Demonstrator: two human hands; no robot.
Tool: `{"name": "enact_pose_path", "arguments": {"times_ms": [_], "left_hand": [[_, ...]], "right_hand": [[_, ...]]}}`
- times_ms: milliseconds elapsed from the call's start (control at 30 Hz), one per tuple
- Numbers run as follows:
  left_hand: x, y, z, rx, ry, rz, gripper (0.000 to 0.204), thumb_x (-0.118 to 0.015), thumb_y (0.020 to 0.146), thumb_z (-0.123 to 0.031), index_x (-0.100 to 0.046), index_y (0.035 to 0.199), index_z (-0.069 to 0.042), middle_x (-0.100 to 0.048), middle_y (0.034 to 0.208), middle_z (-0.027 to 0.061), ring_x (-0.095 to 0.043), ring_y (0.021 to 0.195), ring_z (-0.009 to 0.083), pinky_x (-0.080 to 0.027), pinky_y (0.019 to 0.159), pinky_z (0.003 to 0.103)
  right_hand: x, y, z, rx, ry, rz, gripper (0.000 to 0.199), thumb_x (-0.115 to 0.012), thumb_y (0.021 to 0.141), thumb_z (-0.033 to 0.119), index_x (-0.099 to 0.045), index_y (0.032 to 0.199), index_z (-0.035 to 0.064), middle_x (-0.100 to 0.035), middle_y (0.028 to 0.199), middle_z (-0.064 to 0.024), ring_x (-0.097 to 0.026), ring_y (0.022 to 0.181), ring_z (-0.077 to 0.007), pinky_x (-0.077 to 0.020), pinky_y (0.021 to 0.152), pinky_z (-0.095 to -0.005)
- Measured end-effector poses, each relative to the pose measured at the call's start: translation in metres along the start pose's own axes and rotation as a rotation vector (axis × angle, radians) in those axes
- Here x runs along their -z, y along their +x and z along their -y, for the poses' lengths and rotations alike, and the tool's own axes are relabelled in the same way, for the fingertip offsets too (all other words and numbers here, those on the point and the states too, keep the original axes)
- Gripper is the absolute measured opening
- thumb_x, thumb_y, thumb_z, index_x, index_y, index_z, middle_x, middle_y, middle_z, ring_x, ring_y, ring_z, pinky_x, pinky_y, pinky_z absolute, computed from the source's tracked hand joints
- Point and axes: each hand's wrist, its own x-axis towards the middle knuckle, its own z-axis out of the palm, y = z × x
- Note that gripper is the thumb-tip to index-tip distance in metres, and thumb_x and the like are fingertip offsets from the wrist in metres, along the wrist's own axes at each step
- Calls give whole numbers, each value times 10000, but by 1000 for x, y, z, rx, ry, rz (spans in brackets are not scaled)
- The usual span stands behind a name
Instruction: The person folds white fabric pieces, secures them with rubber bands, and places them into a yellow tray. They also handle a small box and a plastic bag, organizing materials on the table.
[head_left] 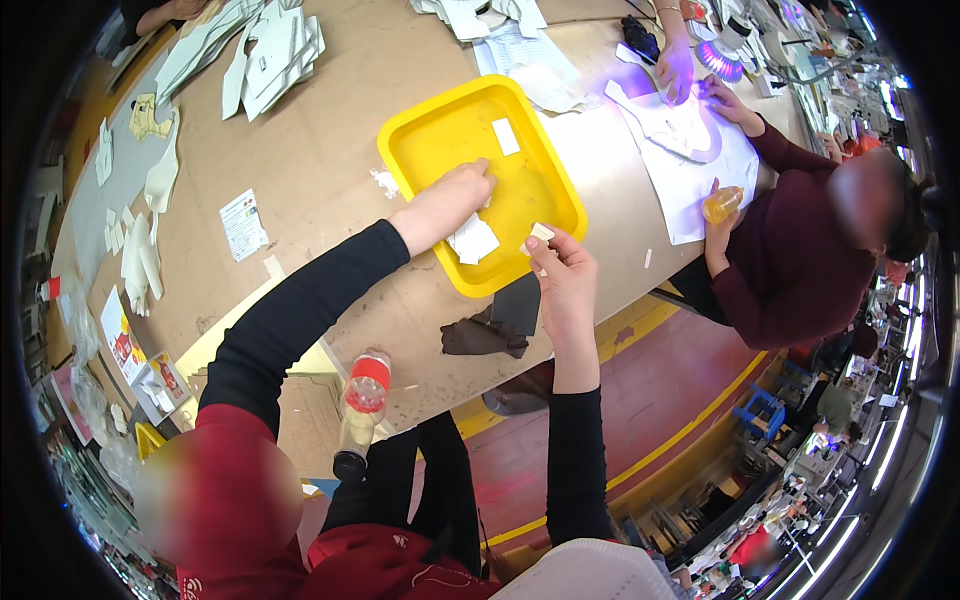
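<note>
My left hand (455, 200) reaches into a yellow plastic tray (400, 128), palm down with its fingers drawn together. What its fingertips hold, if anything, is hidden. Beside that wrist, white flat pieces (473, 240) lie in the tray's near part. A separate white rectangular piece (506, 137) rests toward the far side. Over the tray's near right rim, my right hand (568, 278) pinches a small cream-coloured flat piece (541, 233) between thumb and fingers.
Dark cloth (485, 337) and a dark grey sheet (516, 304) lie at the table's near edge. A clear bottle with a red band (368, 385) is nearby. White cut pieces (270, 70) are stacked at the far left. A co-worker in maroon (800, 270) works at right.
</note>
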Motion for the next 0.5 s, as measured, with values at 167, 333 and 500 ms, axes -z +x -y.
{"name": "enact_pose_path", "arguments": {"times_ms": [167,333,500], "left_hand": [[-7,-3,-3,65,-4,-71,119,-615,812,-25,-556,884,49,-565,916,226,-606,871,388,-516,767,415],[-16,-6,0,39,124,-121,127,-594,838,-42,-534,890,57,-544,938,219,-593,908,371,-506,797,410],[-20,-11,-3,-22,344,-147,140,-583,848,-49,-511,924,43,-517,981,202,-580,924,358,-499,809,412]], "right_hand": [[10,-16,7,-128,340,73,235,-631,913,30,-603,1133,-49,-618,974,-60,-555,767,-100,-451,690,-227],[21,-30,13,-183,488,133,237,-585,941,57,-577,1162,-28,-598,987,-58,-543,783,-116,-467,716,-265],[26,-42,19,-240,640,128,243,-544,971,97,-534,1189,-10,-577,1038,-73,-541,853,-141,-482,768,-302]]}}
